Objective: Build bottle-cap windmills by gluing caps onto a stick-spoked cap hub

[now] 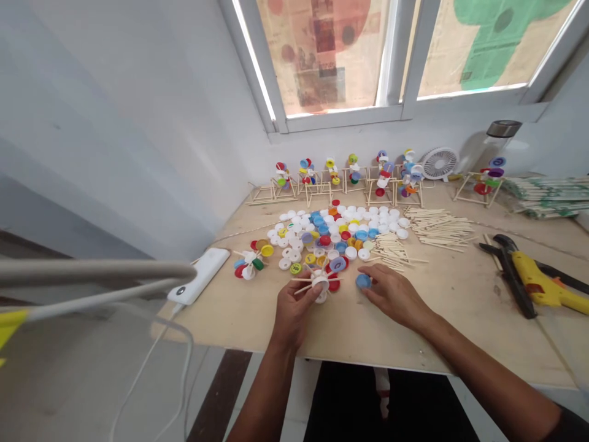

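Observation:
My left hand [291, 312] is closed around a small wheel [320, 283] of white bottle caps, with thin wooden sticks pointing outward all round. To its right, my right hand [396, 296] has thumb and fingers at the edge of a blue bottle cap [363, 281], which is low over or on the table. Just beyond both hands lies a pile of loose caps, among them a lilac cap [337, 264] and red ones. Left of my left hand stands a finished-looking wheel [249, 265] with coloured caps on its sticks.
Several stick frames with cap wheels [383, 178] line the wall, beside a small white fan [440, 163]. Loose sticks [439, 228] lie right of the caps. A yellow glue gun [543, 279] and black-handled cutters [510, 270] are at right. A white power strip [202, 275] sits at the left edge.

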A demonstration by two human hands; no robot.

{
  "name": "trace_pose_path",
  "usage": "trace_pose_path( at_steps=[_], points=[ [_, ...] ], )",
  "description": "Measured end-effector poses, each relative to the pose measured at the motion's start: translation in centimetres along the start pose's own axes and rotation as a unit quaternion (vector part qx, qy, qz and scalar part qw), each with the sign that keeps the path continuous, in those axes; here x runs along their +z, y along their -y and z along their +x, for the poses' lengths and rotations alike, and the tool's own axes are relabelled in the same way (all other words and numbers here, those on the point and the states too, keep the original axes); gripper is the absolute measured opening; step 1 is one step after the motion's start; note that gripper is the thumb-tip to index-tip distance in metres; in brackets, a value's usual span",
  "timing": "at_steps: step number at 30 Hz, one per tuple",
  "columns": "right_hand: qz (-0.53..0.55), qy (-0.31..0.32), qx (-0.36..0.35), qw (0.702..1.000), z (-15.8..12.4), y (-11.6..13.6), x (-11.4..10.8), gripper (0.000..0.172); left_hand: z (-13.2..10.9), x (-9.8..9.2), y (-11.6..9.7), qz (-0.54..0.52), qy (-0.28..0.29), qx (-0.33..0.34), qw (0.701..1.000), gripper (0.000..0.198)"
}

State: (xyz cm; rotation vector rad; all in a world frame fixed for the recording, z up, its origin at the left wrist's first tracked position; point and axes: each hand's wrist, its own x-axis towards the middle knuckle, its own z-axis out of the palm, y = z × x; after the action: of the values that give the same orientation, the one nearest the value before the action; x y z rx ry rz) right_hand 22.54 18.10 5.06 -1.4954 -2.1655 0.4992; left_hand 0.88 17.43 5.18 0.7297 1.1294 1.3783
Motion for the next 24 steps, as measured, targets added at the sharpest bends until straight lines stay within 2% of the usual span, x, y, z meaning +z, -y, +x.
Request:
trace_pose_path(
  at_steps=[3, 5, 10, 15, 19, 24],
  points=[
    [0.011, -0.029, 0.006, 0.999, -0.2, -0.1, 0.1, 0.037, -0.2, 0.6, 0.1, 0.007, 0.006, -0.004, 1.0, 0.048],
    [-0.016, -0.037, -0.002, 0.999, -0.3, -0.2, 0.0, 0.033, -0.4, 0.9, 0.2, 0.012, 0.003, -0.002, 1.0, 0.048],
    [-0.122, -0.005, -0.048, 0.991, -0.4, -0.4, -0.1, 0.021, -1.1, 1.4, 0.8, 0.033, 0.02, 0.023, 0.999, 0.043],
    [-0.145, -0.017, -0.051, 0.988, -0.2, -0.7, 0.5, 0.02, -1.2, 0.8, 1.6, 0.054, 0.054, 0.0, 0.997, 0.043],
    [-0.143, -0.026, -0.054, 0.988, 0.0, -0.9, 0.8, 0.019, -0.1, 0.5, 1.7, 0.061, 0.073, -0.016, 0.995, 0.043],
    [-0.14, -0.039, -0.063, 0.987, 0.1, -1.1, 1.0, 0.018, 2.5, 1.4, 1.5, 0.066, 0.108, -0.043, 0.991, 0.039]
  ],
)
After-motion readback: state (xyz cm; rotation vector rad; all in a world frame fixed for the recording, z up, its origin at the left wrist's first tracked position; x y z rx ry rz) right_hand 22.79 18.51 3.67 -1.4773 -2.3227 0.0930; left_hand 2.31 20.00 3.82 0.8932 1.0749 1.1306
